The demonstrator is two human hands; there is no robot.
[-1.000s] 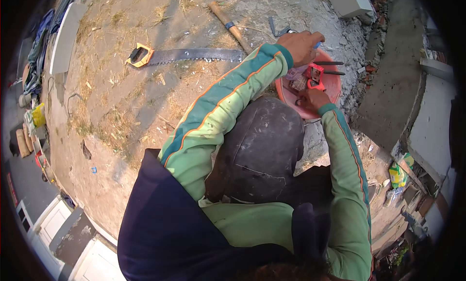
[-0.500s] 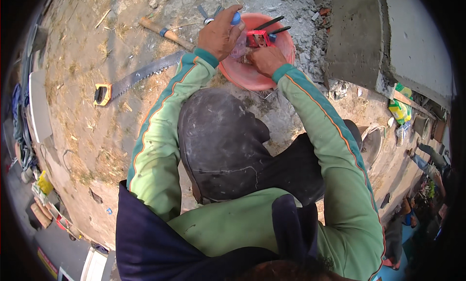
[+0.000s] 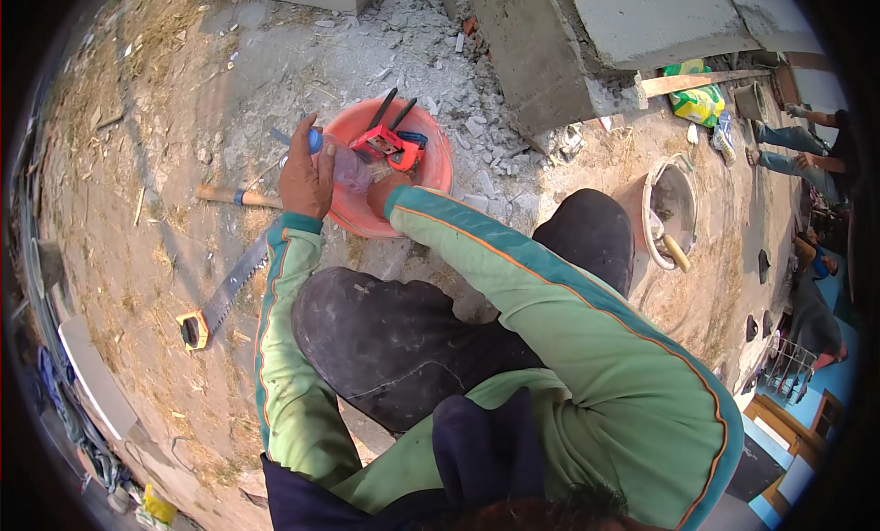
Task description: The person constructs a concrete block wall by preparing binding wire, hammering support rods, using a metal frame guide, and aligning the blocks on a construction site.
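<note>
My left hand (image 3: 307,174) is closed round a clear plastic bottle (image 3: 350,168) with a blue cap (image 3: 314,140), held over the left side of a red-orange plastic basin (image 3: 438,137). My right hand (image 3: 387,192) reaches into the near part of that basin. Its fingers are hidden, so what it touches cannot be made out. Close by in the basin lie a red rectangular tool (image 3: 377,142) and a red-and-black object (image 3: 405,155) that resembles a tape measure. Two black handles (image 3: 392,111) stick up over the far rim.
Left of the basin lie a wooden-handled tool (image 3: 229,196) and a handsaw (image 3: 220,302) with a yellow grip. A bucket (image 3: 632,206) holding a wooden-handled tool stands at right. Rubble (image 3: 477,137) and concrete blocks (image 3: 522,54) are beyond. Another person (image 3: 807,155) stands far right.
The view has swung, so the basin and both hands appear further left and lower. My left hand still has the bottle; my right hand remains in the basin.
</note>
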